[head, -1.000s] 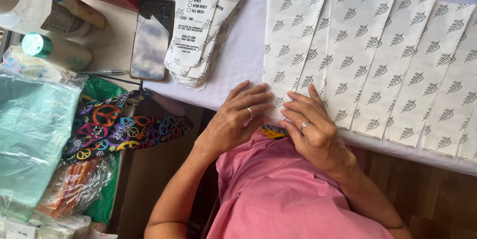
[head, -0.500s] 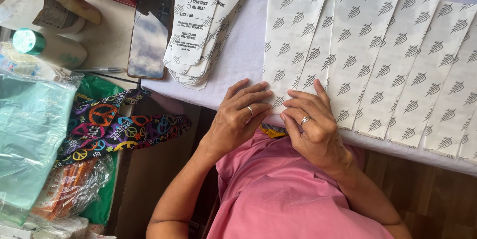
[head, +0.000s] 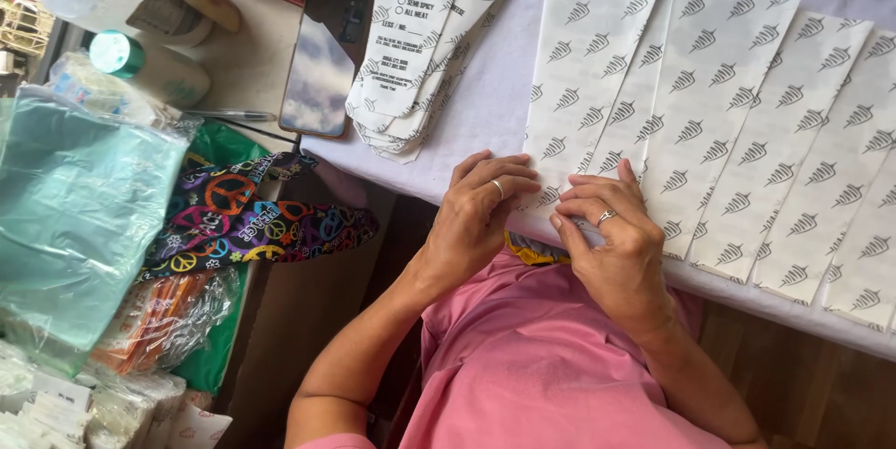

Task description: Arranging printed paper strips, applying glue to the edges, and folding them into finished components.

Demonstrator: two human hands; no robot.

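hands [head: 551,225] on paper bag [head: 583,66], phone [head: 327,62] nearby
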